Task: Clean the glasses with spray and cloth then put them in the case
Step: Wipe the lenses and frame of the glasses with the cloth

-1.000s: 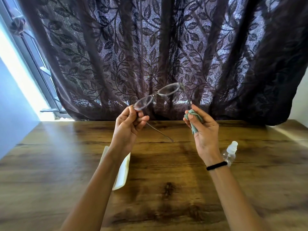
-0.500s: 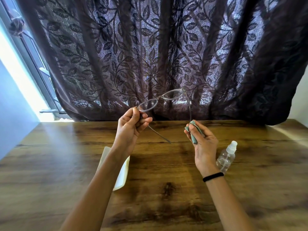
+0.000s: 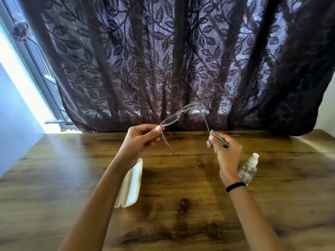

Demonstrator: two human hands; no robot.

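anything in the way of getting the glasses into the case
Nothing lies on the table between them. But the case looks shut, and the left forearm crosses over its left edge. The left hand holds the glasses in the air; the right hand grips the cloth.

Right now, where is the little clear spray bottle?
In the head view, the small clear plastic spray bottle sits on the brown wooden table, on the right, close beside the wrist of the right hand.
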